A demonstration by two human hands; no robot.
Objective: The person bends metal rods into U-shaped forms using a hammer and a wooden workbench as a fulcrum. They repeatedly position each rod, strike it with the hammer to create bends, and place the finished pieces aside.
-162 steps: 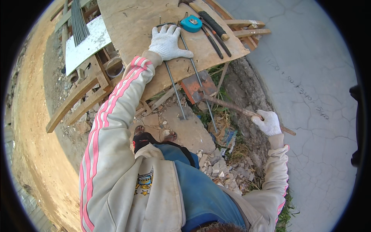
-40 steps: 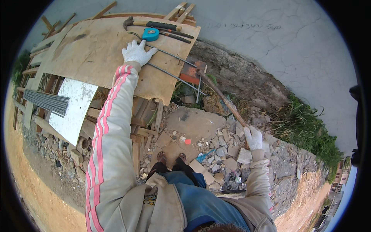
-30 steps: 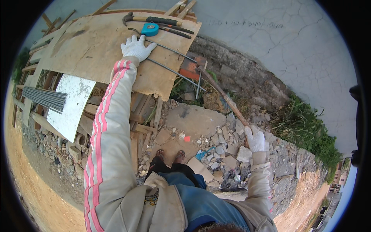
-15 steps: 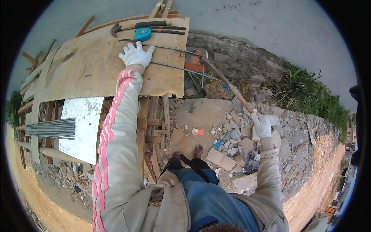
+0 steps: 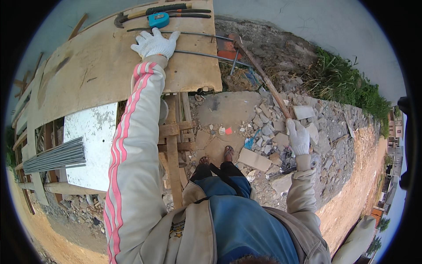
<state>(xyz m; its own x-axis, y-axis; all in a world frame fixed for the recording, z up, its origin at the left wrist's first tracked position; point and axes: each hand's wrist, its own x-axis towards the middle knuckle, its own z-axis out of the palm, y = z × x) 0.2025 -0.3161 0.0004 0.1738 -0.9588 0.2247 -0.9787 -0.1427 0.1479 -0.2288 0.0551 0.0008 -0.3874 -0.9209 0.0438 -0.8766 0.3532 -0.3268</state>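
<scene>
Bracing the rod on the board, the left hand lies spread, grasping nothing, while the right hand curls round the bar; levering, seemingly underway, calls for steady pressure.

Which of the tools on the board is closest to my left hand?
The teal tape measure, just ahead of your left hand. The claw hammer and the black-handled tool both lie farther away.
</scene>
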